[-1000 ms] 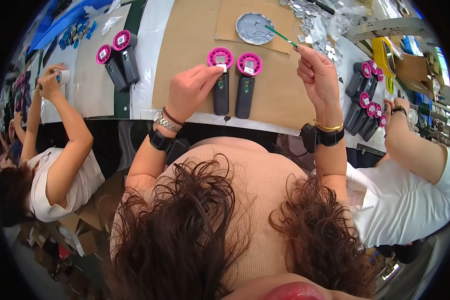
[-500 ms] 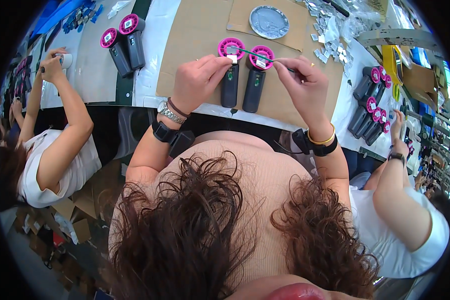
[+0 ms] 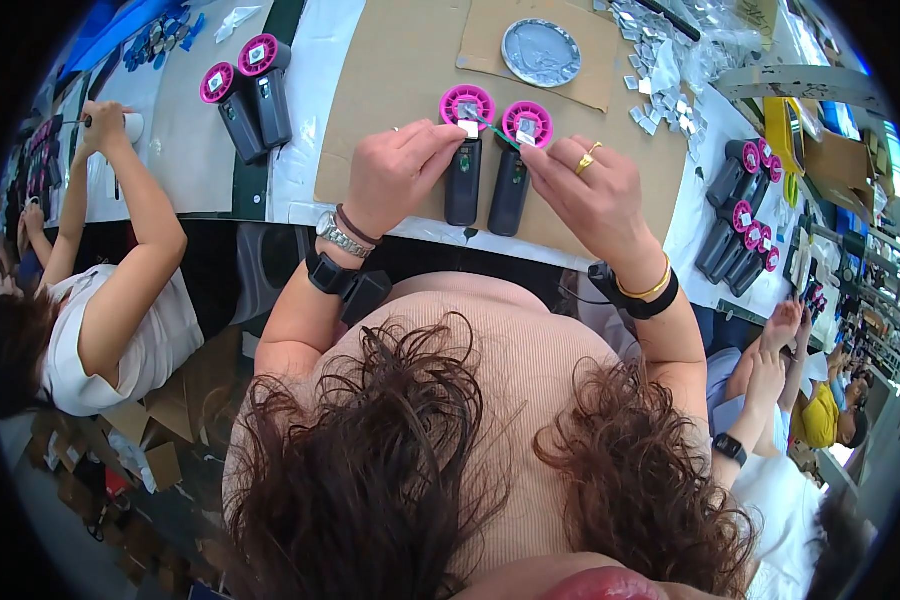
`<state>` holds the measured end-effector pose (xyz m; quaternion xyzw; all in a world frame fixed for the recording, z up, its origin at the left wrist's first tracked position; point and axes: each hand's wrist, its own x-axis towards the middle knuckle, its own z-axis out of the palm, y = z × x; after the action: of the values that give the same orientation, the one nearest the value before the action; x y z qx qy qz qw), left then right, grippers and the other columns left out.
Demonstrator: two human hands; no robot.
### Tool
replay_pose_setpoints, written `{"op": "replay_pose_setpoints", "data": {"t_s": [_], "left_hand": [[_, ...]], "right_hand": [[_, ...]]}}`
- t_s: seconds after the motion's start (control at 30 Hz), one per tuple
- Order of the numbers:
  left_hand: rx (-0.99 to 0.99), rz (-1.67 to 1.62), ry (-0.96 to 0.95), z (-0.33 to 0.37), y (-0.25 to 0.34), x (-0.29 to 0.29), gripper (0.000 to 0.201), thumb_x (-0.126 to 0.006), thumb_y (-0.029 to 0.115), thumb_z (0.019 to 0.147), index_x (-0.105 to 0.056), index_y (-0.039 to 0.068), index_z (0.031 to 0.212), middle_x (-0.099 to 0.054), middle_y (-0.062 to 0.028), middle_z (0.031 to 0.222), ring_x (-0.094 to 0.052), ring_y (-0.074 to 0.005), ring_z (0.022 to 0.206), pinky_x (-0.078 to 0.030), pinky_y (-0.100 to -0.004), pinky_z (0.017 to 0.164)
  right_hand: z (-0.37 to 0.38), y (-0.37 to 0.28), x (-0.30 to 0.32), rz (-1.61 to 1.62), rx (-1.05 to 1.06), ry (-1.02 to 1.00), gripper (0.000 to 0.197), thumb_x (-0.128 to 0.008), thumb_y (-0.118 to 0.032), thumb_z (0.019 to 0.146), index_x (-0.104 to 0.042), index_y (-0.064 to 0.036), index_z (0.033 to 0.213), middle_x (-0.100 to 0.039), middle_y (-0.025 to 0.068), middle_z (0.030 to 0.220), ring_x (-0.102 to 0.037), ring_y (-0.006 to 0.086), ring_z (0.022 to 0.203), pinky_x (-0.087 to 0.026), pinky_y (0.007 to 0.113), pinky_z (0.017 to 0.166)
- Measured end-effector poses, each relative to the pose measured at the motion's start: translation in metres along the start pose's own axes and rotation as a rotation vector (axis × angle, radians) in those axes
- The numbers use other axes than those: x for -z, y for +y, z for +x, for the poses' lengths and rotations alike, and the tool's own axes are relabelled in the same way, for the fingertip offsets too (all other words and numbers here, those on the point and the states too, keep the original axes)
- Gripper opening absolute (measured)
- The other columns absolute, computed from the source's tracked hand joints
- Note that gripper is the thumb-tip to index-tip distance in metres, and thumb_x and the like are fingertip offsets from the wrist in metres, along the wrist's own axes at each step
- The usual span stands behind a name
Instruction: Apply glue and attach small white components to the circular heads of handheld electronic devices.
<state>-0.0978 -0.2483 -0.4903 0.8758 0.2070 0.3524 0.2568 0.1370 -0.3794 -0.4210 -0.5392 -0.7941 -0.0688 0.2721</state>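
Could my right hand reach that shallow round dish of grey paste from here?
Probably yes: flat brown cardboard lies between the right hand, which holds a thin green stick, and the dish, with nothing visibly blocking.

A ribbed peach top (image 3: 515,365), silver watch (image 3: 344,236) and gold bangle (image 3: 653,289) are worn.

Green stick (image 3: 499,134) — end hidden (right hand (image 3: 595,190)).

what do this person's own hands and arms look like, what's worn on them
The left hand is ungloved; its wrist wears a thin dark brown band, a silver metal watch and a black strap with a dark boxy module. The right hand, also ungloved, has gold ring jewellery, a slim gold bangle and another black strap. Both forearms are sleeveless.
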Motion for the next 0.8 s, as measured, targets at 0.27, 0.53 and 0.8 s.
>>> {"op": "replay_pose_setpoints", "data": {"t_s": [0.27, 0.53, 0.8], "left_hand": [[-0.018, 0.002, 0.02, 0.002, 0.0, 0.002, 0.015, -0.081, 0.01, 0.094, -0.078, 0.011, 0.109, -0.077, -0.0051, 0.09, -0.072, -0.0228, 0.071, -0.053, -0.0335, 0.06], [0.021, -0.008, 0.081, 0.0, -0.005, -0.001, 0.015, -0.084, 0.013, 0.095, -0.074, 0.01, 0.105, -0.077, -0.0052, 0.086, -0.071, -0.0193, 0.065, -0.051, -0.0313, 0.056], [0.155, -0.132, 0.148, -0.004, -0.003, -0.006, 0.026, -0.089, 0.017, 0.094, -0.069, 0.008, 0.107, -0.071, -0.0031, 0.075, -0.064, -0.0123, 0.057, -0.048, -0.0261, 0.053]], "right_hand": [[-0.001, -0.001, 0.015, 0.014, -0.012, 0.075, 0.029, -0.088, 0.002, 0.078, -0.079, -0.0048, 0.105, -0.061, 0.0027, 0.084, -0.065, 0.0193, 0.07, -0.049, 0.034, 0.058], [-0.011, -0.001, 0.015, 0.099, 0.011, 0.035, 0.031, -0.088, 0.004, 0.079, -0.08, -0.0036, 0.108, -0.062, 0.0037, 0.082, -0.063, 0.02, 0.067, -0.048, 0.034, 0.057], [-0.024, -0.003, 0.006, 0.296, -0.214, 0.14, 0.025, -0.087, 0.004, 0.085, -0.082, -0.0018, 0.109, -0.063, 0.0035, 0.079, -0.062, 0.0141, 0.065, -0.045, 0.03, 0.056]]}}
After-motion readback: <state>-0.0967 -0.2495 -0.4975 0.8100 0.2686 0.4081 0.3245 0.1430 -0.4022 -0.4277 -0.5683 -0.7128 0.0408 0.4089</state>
